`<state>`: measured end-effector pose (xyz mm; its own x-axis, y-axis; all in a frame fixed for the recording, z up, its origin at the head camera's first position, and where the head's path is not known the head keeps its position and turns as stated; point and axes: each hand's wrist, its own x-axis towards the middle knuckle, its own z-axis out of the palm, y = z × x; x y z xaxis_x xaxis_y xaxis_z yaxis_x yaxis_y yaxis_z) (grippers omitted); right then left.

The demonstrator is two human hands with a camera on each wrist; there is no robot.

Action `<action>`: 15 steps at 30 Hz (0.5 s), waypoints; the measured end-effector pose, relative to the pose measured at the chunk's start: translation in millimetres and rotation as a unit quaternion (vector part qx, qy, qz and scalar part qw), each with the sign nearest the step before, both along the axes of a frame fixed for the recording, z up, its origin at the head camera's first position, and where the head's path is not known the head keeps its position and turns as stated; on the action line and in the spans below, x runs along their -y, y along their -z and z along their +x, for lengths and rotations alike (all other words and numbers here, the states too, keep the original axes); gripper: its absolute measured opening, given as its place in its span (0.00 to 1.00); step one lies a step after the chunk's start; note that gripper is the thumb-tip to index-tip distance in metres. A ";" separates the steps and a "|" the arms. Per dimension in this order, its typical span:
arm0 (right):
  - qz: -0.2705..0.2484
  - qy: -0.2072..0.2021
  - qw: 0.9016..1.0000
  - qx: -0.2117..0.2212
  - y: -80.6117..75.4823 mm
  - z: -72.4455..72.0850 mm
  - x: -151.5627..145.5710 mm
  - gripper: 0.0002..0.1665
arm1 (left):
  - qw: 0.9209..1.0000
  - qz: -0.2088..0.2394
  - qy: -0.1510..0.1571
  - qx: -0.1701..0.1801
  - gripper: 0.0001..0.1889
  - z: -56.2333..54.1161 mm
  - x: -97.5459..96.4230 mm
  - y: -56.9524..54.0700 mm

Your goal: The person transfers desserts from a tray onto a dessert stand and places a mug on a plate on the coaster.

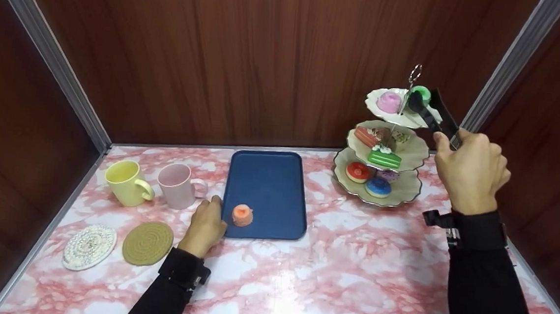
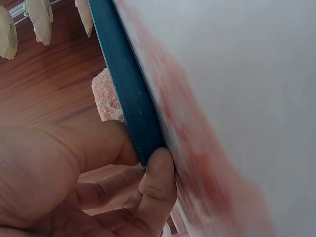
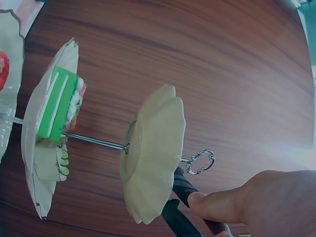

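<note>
My left hand (image 1: 206, 225) pinches the near left corner of a blue tray (image 1: 268, 185), thumb and fingers on either side of its rim in the left wrist view. An orange toy cake (image 1: 242, 215) sits on the tray close by that hand. My right hand (image 1: 474, 165) grips black tongs (image 1: 426, 115) at the top plate of a three-tier stand (image 1: 408, 185). The tongs' arms stand on both sides of a green ring-shaped toy cake (image 1: 421, 94); the right wrist view hides that cake behind the plate. A pink toy cake (image 1: 389, 102) lies beside it.
The lower tiers hold toy cake slices, including a green slice (image 1: 384, 157), and a red donut (image 1: 358, 172) and blue donut (image 1: 378, 187). Left of the tray stand a yellow mug (image 1: 128, 183) and pink mug (image 1: 177, 186), with a white coaster (image 1: 89, 247) and tan coaster (image 1: 148, 243) before them.
</note>
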<state>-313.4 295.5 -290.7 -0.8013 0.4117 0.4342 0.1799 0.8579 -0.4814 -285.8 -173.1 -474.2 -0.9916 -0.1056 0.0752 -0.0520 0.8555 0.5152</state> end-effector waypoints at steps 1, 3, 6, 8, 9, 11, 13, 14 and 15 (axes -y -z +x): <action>0.000 -0.001 1.000 0.002 -0.6 -0.2 0.0 0.40 | 1.000 0.001 0.001 0.000 0.23 0.6 -0.1 -0.3; 0.000 -0.002 1.000 0.006 -1.7 -0.2 -0.1 0.40 | 1.000 0.000 0.001 -0.002 0.23 1.2 0.1 -0.4; -0.003 -0.004 1.000 0.012 -2.0 0.4 -0.6 0.41 | 1.000 -0.002 0.002 -0.006 0.23 1.5 0.2 -0.1; -0.006 -0.002 1.000 0.013 -1.0 1.1 -1.1 0.42 | 1.000 -0.003 0.002 -0.009 0.24 1.2 0.1 0.8; -0.007 -0.002 1.000 0.013 -0.2 1.6 -1.3 0.43 | 1.000 -0.004 0.003 -0.011 0.24 1.1 0.0 1.2; -0.012 0.000 1.000 0.011 1.7 2.9 -1.4 0.43 | 1.000 -0.012 0.005 -0.019 0.24 1.2 -0.2 1.6; -0.016 0.001 1.000 0.009 3.7 4.3 -1.1 0.43 | 0.999 -0.021 0.007 -0.028 0.24 1.2 -0.4 2.4; -0.017 0.002 1.000 0.007 4.6 4.9 -0.8 0.44 | 0.999 -0.024 0.008 -0.031 0.23 1.1 -0.4 2.8; -0.019 0.002 1.000 0.006 5.4 5.6 -0.6 0.44 | 0.999 -0.028 0.007 -0.033 0.23 1.1 -0.3 3.2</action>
<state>-307.8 296.1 -296.1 -0.8049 0.4305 0.4084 0.1887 0.8382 -0.5117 -284.8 -172.7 -477.4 -0.9856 -0.0847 0.1467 -0.0062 0.8833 0.4688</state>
